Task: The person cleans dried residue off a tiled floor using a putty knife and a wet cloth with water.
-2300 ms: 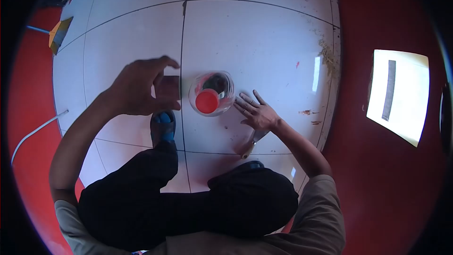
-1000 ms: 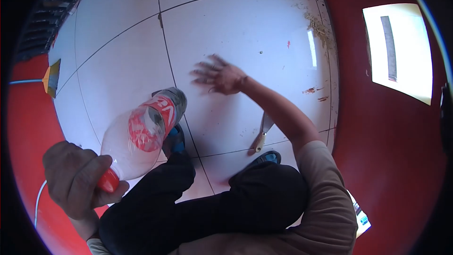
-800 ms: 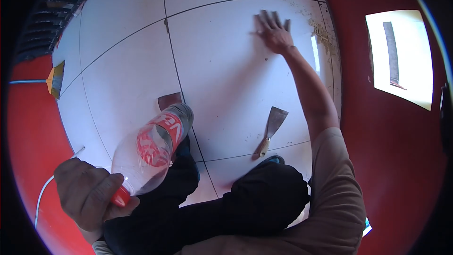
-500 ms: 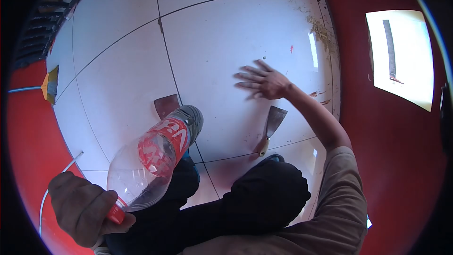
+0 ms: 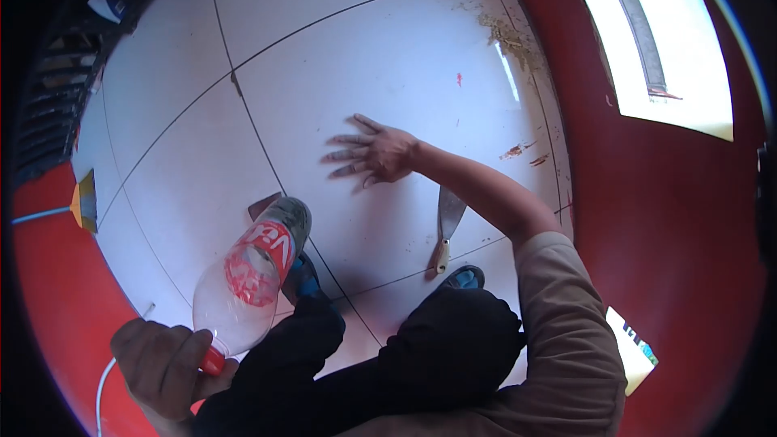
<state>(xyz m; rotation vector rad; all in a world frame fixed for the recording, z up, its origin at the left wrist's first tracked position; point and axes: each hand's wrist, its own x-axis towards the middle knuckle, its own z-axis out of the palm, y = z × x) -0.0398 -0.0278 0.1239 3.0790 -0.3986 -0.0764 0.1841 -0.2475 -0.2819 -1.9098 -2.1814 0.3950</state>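
Note:
My left hand (image 5: 162, 366) is closed around the red-capped neck of a clear plastic bottle (image 5: 231, 307) with a red label. The bottle is tilted, its base pointing away from me, and something grey-green shows at that end. Over the white floor tiles (image 5: 307, 57), my right hand (image 5: 379, 154) lies flat with its fingers spread, holding nothing. Under my right forearm is a scraper (image 5: 451, 218) with a pale handle, partly covered by the arm. A second flat blade (image 5: 263, 206) peeks out beyond the bottle's base, mostly hidden.
Brownish debris (image 5: 514, 40) lies along the tile edge by a red surface (image 5: 566, 113). At left are a broom head (image 5: 83, 202), a dark slatted rack (image 5: 48, 105) and a white cable (image 5: 101, 392). My shoe (image 5: 465, 277) is near the scraper handle.
My right hand has swept left across the tile, and its forearm now covers part of the scraper. The bottle stays in my left hand. The whole view has shifted slightly.

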